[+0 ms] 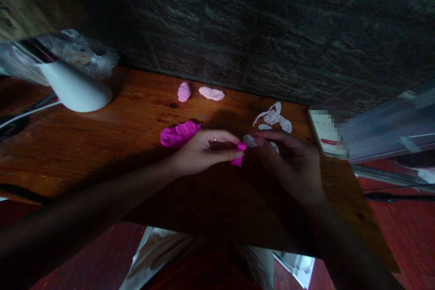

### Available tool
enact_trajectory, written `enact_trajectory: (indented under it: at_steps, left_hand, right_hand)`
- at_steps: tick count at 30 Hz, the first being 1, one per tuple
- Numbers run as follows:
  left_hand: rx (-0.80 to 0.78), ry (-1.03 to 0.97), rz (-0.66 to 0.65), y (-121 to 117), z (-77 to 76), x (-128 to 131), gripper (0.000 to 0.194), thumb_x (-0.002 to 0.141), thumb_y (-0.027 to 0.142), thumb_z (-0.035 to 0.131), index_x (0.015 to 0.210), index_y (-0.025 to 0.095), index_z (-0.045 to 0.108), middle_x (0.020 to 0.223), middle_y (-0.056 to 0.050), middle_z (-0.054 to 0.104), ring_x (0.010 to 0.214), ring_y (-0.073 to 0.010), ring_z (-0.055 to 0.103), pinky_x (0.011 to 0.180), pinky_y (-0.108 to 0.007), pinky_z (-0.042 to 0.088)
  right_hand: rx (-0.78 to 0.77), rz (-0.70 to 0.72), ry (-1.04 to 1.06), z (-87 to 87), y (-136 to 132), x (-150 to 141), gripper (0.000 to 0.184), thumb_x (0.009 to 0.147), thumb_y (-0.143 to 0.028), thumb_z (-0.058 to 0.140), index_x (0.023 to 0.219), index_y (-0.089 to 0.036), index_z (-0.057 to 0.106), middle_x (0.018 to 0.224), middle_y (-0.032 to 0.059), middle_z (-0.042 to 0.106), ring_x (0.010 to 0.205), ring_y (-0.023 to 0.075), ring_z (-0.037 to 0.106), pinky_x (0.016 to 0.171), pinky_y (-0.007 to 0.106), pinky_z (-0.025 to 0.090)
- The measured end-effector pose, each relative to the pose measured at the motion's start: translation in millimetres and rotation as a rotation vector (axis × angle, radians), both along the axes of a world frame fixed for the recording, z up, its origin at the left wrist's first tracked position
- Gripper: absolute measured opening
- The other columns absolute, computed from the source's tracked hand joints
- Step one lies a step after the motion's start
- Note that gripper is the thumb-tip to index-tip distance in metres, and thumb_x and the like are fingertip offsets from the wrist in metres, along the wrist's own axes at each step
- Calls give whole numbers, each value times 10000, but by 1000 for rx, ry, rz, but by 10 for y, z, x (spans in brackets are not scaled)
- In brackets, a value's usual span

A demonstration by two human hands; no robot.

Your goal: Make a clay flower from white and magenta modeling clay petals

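The left hand (207,150) pinches a small magenta piece (237,162) between thumb and fingertips, its grip nearly closed with only the piece between. The piece hangs a little below the thumb, probably pinched near its top so that the rest shows. It is held over the front half of the worktop (142,99), right of a larger magenta lump (180,134) that lies just behind the left wrist and hand.

The right hand (299,167) faces it, thumb and forefinger drawn together at the edge of a thin whitish scrap (250,141); the tips seem to have hold of it, though shadow makes the contact hard to judge. Holding it by one end appears to leave the other end free, toward the magenta piece. Whether the two touch I cannot tell.

More white scraps (272,116) lie just beyond the right hand, seemingly within easy reach. A pink lump (184,92) and a paler lump (211,94) sit apart near the wall (224,31), perhaps so the colours do not mix.

Both forearms slant inward from the lower corners, the left stretched longer, the right bent more steeply, wrist raised.
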State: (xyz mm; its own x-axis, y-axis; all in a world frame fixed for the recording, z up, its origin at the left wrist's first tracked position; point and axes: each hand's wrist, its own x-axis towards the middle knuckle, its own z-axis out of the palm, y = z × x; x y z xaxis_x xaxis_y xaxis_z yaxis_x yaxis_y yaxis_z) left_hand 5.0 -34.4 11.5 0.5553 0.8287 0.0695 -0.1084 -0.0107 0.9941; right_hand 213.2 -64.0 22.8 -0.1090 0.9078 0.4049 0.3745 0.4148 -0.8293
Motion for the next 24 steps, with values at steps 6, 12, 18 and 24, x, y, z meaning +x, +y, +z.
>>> enact_trajectory:
  at_steps: [6,12,18,24]
  left_hand:
    - [-35,0,-19,1,12,-5,155,856,131,707,1010,116,721,881,-56,772,812,-142,710,770,-264,545]
    - [-35,1,-17,17,-28,-9,174,852,163,720,1023,127,723,924,-62,775,821,-142,707,745,-247,542]
    - [-36,20,-31,16,-43,-12,183,857,188,728,1029,128,733,929,-70,783,857,-163,722,799,-279,566]
    - [-89,8,-37,10,-23,-11,192,856,209,737,1026,119,736,901,-76,789,839,-173,730,812,-300,573]
  right_hand:
    - [-10,98,-33,2,11,-10,174,918,-184,670,1054,-266,743,1023,13,778,944,173,724,856,351,592]
    - [11,184,-68,17,26,4,222,917,-165,666,1107,-264,725,1079,32,767,1003,184,715,902,359,593]
    - [132,224,-187,43,34,18,256,930,-161,642,1138,-290,720,1090,36,752,1012,188,703,894,366,586]
    - [211,216,-289,50,35,19,278,930,-159,641,1156,-302,720,1083,44,751,998,200,709,864,377,595]
